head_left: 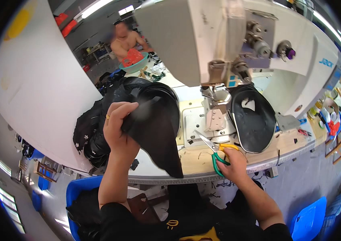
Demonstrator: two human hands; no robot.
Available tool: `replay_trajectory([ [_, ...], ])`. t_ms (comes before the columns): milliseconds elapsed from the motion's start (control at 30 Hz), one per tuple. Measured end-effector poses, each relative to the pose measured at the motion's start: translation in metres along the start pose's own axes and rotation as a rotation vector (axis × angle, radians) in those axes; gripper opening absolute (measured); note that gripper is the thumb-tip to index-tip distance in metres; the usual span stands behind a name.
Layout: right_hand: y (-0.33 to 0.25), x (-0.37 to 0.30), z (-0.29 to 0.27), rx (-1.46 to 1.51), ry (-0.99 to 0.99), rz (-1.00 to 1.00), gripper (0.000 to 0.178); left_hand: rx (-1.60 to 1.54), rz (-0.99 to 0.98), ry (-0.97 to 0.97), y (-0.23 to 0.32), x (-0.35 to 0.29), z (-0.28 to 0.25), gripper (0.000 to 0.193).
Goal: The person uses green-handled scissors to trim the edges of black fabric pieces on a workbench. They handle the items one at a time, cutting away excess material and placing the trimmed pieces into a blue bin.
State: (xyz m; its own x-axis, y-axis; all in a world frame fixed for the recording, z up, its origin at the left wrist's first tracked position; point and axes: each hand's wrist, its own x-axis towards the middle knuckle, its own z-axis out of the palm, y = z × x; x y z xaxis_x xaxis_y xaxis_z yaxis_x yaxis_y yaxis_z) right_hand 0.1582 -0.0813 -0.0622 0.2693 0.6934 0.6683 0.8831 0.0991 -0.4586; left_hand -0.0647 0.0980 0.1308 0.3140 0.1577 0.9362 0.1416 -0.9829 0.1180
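My left hand (117,124) is closed on a black shoe-upper-like piece (160,140), thin and flexible, whose pointed end hangs toward the table's front edge. In my right hand (234,162) is a pair of scissors (207,140), one handle green and the other yellow. Their blades point up and left toward the sewing machine's base, apart from the black piece. Just beyond the blades stands the post (215,116) of a white sewing machine (214,32). More black pieces (255,124) with a pale edge lie stacked right of the post.
A heap of black pieces (92,128) lies left of my left hand. Below it stands a blue bin (72,193) holding dark material. A co-worker (126,42) sits beyond the table near a green basin (138,64). Small tools (305,131) lie at the right.
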Motion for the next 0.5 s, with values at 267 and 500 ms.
replay_trajectory([
  [267, -0.002, -0.006, 0.000, 0.062, 0.058, 0.090, 0.037, -0.483, -0.153, -0.404, 0.102, 0.040, 0.155, 0.019],
  [500, 0.011, -0.014, 0.010, 0.047, 0.067, -0.029, 0.051, 0.073, -0.370, -0.710, 0.055, 0.034, 0.342, 0.023],
])
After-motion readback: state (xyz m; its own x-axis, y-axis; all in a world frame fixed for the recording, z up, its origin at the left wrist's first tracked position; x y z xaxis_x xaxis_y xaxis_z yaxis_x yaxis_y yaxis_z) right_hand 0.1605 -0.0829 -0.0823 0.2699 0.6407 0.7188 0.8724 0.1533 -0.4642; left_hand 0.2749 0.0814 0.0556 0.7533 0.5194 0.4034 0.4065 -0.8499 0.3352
